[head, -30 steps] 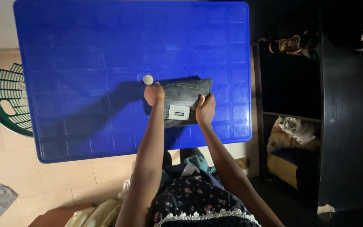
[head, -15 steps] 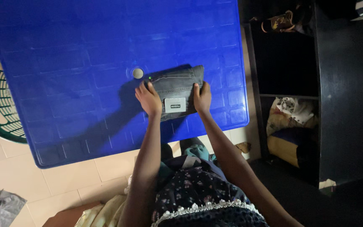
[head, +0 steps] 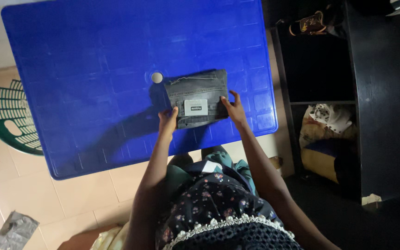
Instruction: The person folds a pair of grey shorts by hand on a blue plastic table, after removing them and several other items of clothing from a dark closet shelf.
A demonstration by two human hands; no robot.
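Note:
A folded pair of grey jeans [head: 195,95] with a pale rectangular patch lies on the blue plastic table [head: 93,69], near its front right corner. My left hand [head: 167,121] grips the near left corner of the jeans, thumb on top. My right hand [head: 234,107] holds the near right edge, fingers against the fabric. The jeans rest flat on the table between both hands.
A round silver cap [head: 157,77] sits in the table's middle, just left of the jeans. A green plastic basket [head: 5,120] stands on the tiled floor at left. A dark shelf unit [head: 371,92] at right holds bundled cloth [head: 325,122] and a shoe [head: 307,24]. A crumpled bag [head: 14,230] lies on the floor.
Both hands have slid back from pressing on top of the jeans to its near corners. The jeans have turned slightly, and the view has shifted a little.

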